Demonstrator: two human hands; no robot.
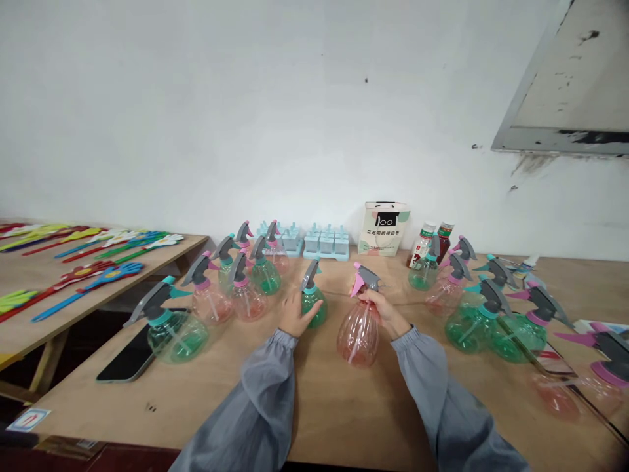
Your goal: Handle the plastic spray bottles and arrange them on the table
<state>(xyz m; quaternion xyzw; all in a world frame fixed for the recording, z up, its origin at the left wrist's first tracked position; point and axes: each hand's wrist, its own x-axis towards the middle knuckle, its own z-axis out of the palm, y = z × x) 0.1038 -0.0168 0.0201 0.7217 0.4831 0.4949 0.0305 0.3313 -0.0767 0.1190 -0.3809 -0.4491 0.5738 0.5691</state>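
Observation:
My left hand (297,313) is around the left side of a small green spray bottle (316,308), its thumb across the front. The bottle stands upright on the table with a grey and teal trigger head. To its right, my right hand (382,308) grips a clear pink spray bottle (358,337) at the neck, just under its grey and pink head. This bottle is nearer to me and tilts slightly; whether its base touches the table I cannot tell. Part of the right hand's fingers is hidden behind the neck.
Several green and pink spray bottles (248,298) stand left, and more green bottles (472,324) right. A phone (128,357) lies at the left. Light-blue popsicle molds (326,244), a paper bag (383,229) and a red-brown bottle (443,242) line the wall. Colourful hand-shaped clappers (111,275) cover another table.

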